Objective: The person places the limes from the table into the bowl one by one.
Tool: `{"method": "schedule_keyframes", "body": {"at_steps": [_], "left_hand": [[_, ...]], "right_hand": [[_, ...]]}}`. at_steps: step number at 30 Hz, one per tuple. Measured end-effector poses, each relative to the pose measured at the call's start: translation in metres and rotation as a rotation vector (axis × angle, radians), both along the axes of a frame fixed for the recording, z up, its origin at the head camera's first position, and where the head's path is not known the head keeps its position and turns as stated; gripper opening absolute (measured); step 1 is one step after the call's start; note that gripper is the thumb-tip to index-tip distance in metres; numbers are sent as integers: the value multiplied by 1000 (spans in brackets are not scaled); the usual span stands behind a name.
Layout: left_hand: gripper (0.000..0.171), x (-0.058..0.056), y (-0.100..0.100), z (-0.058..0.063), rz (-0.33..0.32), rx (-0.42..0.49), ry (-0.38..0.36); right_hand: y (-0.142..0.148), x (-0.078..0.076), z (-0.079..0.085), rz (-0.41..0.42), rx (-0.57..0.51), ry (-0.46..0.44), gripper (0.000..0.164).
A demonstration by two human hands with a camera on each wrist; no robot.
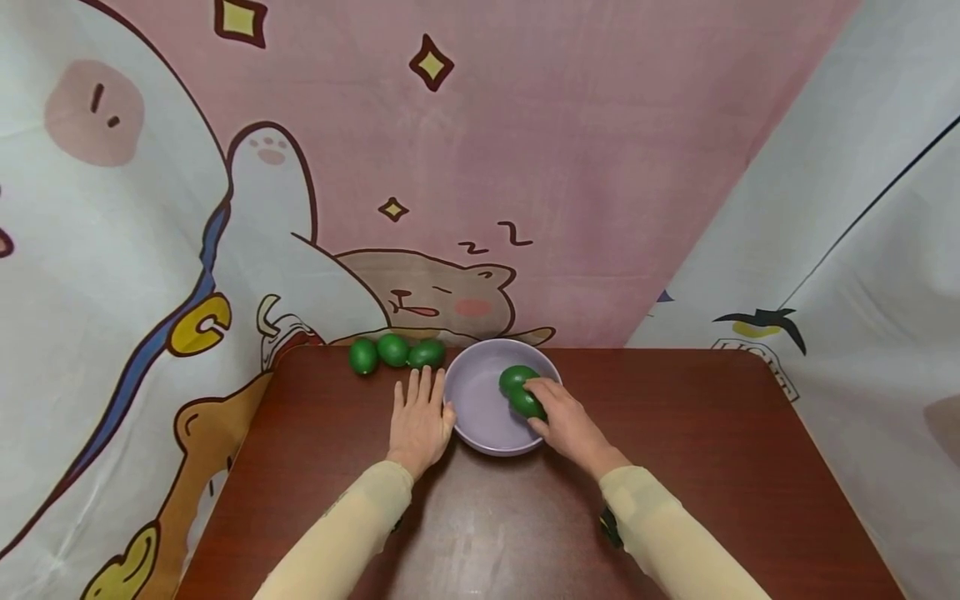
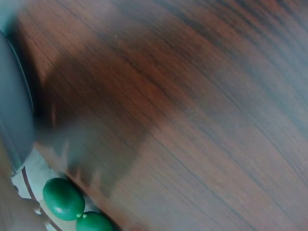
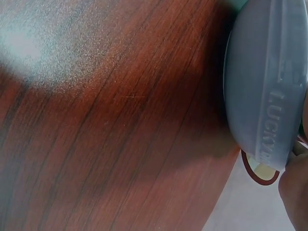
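A pale purple bowl stands near the table's far edge, with two green limes inside it at the right. My right hand reaches over the bowl's right rim and grips the nearer lime. The other lime lies just behind it. At the bowl's left side is my left hand, its fingers straight and its thumb by the rim; I cannot tell whether it presses the bowl. In the right wrist view, the bowl's outer wall carries raised lettering, and only part of the hand shows.
Three more limes sit in a row left of the bowl by the far edge: a left one, a middle one and a right one. The brown wooden table meets a cartoon-printed cloth behind.
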State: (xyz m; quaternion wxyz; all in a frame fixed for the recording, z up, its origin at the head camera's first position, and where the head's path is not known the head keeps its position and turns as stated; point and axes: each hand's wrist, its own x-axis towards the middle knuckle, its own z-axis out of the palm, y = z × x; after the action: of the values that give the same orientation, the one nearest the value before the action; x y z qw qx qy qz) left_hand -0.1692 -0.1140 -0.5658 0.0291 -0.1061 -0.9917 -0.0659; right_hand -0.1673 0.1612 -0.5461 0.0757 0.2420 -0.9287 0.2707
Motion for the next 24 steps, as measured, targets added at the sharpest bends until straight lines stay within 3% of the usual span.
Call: {"method": "schedule_keyframes", "body": {"at_steps": [24], "left_hand": [[63, -1, 1, 0, 3, -28, -13]], "right_hand": [[0, -2, 0, 19, 32, -90, 54]]}}
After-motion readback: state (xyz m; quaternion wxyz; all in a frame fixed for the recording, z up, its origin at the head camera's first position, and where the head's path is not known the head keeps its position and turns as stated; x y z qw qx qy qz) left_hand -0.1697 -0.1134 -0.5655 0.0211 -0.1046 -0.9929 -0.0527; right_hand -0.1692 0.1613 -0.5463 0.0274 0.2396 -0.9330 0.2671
